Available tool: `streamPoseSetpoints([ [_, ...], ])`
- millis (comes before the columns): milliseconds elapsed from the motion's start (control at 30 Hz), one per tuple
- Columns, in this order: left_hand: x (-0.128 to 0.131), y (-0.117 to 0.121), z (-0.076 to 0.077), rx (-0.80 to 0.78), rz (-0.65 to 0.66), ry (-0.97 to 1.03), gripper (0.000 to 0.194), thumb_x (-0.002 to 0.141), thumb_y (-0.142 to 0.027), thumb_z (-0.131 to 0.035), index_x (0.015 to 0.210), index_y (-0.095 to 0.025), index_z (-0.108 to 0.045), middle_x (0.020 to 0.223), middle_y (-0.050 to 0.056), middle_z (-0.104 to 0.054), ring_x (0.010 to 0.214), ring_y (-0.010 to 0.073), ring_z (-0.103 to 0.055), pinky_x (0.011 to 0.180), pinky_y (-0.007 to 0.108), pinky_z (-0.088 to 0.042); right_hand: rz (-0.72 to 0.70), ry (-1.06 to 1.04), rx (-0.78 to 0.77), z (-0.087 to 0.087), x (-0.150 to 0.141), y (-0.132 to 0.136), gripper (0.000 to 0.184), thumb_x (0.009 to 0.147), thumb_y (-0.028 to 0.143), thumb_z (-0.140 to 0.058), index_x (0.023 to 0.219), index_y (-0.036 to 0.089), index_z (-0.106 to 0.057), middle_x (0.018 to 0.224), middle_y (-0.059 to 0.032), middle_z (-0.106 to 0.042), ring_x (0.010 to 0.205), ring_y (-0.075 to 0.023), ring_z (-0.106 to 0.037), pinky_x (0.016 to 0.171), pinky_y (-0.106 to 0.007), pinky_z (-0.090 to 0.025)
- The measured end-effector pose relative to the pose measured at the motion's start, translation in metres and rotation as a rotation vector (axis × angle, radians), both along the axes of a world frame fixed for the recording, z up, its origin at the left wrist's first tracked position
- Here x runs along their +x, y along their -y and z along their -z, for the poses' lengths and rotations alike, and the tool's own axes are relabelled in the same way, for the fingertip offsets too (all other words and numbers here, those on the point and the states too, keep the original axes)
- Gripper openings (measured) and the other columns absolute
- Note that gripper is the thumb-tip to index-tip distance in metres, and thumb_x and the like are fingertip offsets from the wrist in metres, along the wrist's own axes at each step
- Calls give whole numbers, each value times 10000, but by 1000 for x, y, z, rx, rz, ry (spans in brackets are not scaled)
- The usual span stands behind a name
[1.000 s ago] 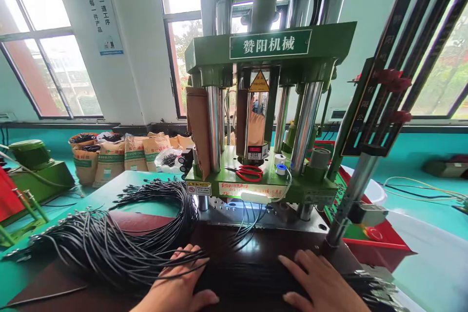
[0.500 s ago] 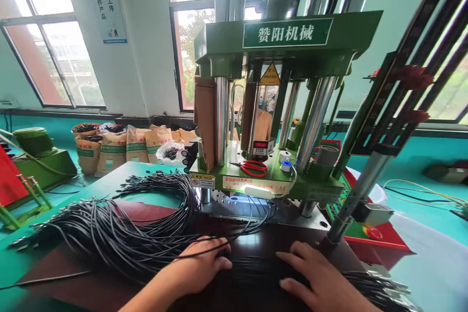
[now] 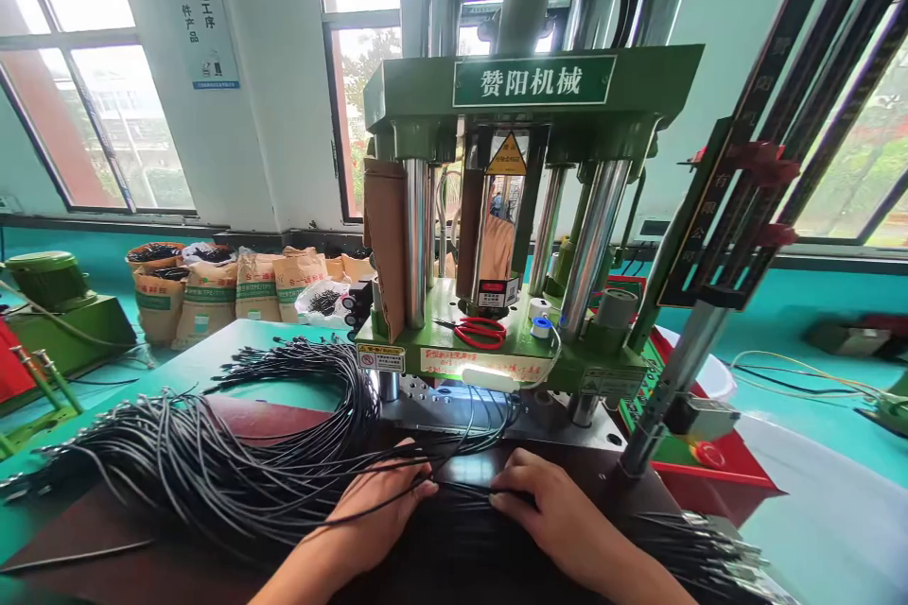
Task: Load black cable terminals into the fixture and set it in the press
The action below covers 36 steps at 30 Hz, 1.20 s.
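Note:
Many thin black cables (image 3: 213,463) lie in a thick looped bundle at the left, metal tips at the far ends. My left hand (image 3: 379,496) is closed at the bundle's right side, thumb and fingers pinching black cable; one strand crosses over its back. My right hand (image 3: 553,510) is closed with thumb and fingertips on a dark cable stretch between the hands. Some cables run from the left hand up toward the lit opening of a green press (image 3: 489,359). Under both hands is a dark brown work surface (image 3: 454,577), with more cables lying across it.
Red-handled scissors (image 3: 480,333) and a blue-and-white tape roll (image 3: 541,328) rest on the press ledge. Cable ends with metal tips (image 3: 716,553) lie at the lower right. A slanted metal post (image 3: 659,397) stands right of the press. Filled sacks (image 3: 213,288) line the wall.
My right hand has moved left toward the left hand, and its spread fingers have closed on cable. My left hand's thumb and fingers have drawn together. The view has shifted slightly.

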<state>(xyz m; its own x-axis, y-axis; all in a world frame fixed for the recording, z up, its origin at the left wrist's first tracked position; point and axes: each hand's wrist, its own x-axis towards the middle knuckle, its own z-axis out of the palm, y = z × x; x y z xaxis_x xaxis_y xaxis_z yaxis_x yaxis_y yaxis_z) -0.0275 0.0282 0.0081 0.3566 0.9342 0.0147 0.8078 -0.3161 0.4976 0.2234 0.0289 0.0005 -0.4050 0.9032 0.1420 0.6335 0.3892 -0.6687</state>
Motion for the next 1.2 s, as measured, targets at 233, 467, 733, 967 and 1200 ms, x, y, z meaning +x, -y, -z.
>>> streamPoseSetpoints([
  [233,1,1,7,30,-6,-46,420,922,-445,-360,1189,-209,-583,1262,53,-605,1173,214,-540,1024,341,-385,12,-105,-12,0,-5,-5,137,859,244,-564,780,199,-667,816,-4,-607,788,-159,-588,729,-256,-418],
  [467,1,3,6,15,3,-72,453,933,-438,-322,1231,-191,-558,1273,64,-596,1194,220,-523,1036,351,-375,12,30,34,1,-7,-4,111,875,297,-541,859,201,-595,897,-21,-594,897,-198,-543,820,-321,-393],
  [733,2,4,8,26,-16,-74,445,937,-399,-325,1236,-167,-559,1272,77,-595,1200,227,-514,1056,362,-350,-15,45,-83,-2,-16,-8,256,811,317,-620,1030,191,-660,1027,-68,-612,983,-227,-550,890,-328,-400],
  [967,-3,3,11,-37,-67,54,522,817,-570,-503,1246,-276,-555,1308,25,-570,1222,243,-491,1047,377,-363,-16,52,-33,-4,-22,-5,211,888,271,-493,1029,176,-618,1027,-79,-641,984,-213,-566,888,-309,-406],
  [1200,-7,1,17,-82,-79,66,536,774,-538,-567,1258,-309,-547,1311,2,-565,1233,247,-477,1056,365,-350,-53,179,-14,-8,-23,-6,200,846,269,-562,1004,194,-658,995,-61,-665,950,-211,-585,840,-290,-423],
])
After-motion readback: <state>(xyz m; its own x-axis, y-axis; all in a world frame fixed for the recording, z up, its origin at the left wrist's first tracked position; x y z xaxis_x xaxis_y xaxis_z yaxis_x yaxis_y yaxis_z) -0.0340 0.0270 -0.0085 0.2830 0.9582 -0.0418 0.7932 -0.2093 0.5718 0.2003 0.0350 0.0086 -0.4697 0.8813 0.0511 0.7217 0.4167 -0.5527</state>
